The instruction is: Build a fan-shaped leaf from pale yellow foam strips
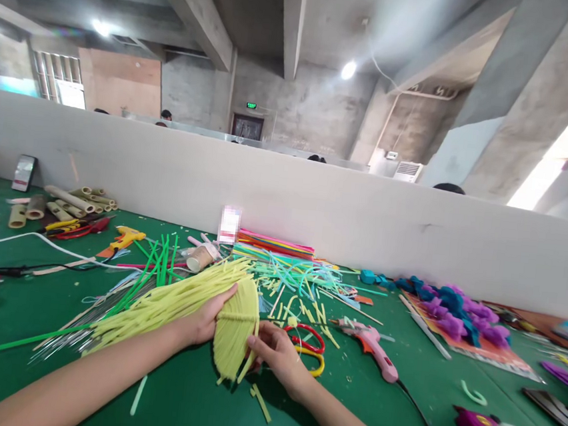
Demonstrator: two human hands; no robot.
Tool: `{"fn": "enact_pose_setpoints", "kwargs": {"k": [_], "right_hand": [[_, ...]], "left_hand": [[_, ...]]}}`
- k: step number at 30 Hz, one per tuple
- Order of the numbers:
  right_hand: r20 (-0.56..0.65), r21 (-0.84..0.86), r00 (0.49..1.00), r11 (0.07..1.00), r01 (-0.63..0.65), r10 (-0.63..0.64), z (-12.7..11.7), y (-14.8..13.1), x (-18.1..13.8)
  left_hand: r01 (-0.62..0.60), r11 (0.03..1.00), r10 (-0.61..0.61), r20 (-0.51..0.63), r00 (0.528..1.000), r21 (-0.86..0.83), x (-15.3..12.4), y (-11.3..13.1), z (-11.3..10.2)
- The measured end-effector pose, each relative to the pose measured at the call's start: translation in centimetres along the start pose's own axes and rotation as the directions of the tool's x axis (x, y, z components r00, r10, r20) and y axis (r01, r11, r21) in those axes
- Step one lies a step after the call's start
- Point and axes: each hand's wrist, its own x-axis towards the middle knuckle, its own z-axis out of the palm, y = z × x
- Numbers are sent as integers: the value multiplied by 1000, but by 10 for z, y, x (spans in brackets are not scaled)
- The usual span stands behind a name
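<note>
A pale yellow leaf shape made of fuzzy pipe cleaners (232, 345) is held upright over the green table, with a rib across it. My left hand (211, 316) is closed on its left side, thumb along the front. At its right edge, my right hand (275, 353) pinches a yellow pipe cleaner (248, 365) between thumb and fingers; the other fingertips are partly hidden behind the leaf. Under my left wrist and beyond lies a thick bundle of loose yellow pipe cleaners (165, 302). Scissors with red and yellow handles (317, 362) lie just beyond my right hand.
A pink glue gun (371, 349) with a cable lies at right, a yellow glue gun (128, 237) at left. Cut pipe cleaner pieces (303, 275) are strewn in the middle. Purple and teal fuzzy pieces (455, 310) sit far right; bamboo tubes (76, 203) lie back left. A white partition (389, 216) stands behind.
</note>
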Motion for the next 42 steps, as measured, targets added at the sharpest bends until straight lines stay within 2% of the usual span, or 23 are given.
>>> {"fn": "enact_pose_setpoints", "kwargs": {"k": [3, 9, 21, 32, 42], "right_hand": [[0, -14, 1000, 1000, -5, 5, -1, 2, 1], [-95, 5, 995, 1000, 24, -23, 1, 1, 1], [-182, 115, 983, 993, 19, 3, 2, 1, 2], [-153, 100, 987, 994, 54, -38, 2, -2, -1], [-116, -8, 992, 998, 57, -57, 4, -5, -3]], "left_hand": [[11, 1000, -11, 25, 1000, 10, -2, 0, 1], [56, 997, -63, 119, 991, 62, -13, 0, 6], [6, 988, -40, 213, 976, 156, -17, -3, 7], [-51, 998, 46, 94, 994, 44, 0, -1, -3], [-109, 994, 107, 97, 990, 17, -2, 2, -3]]}}
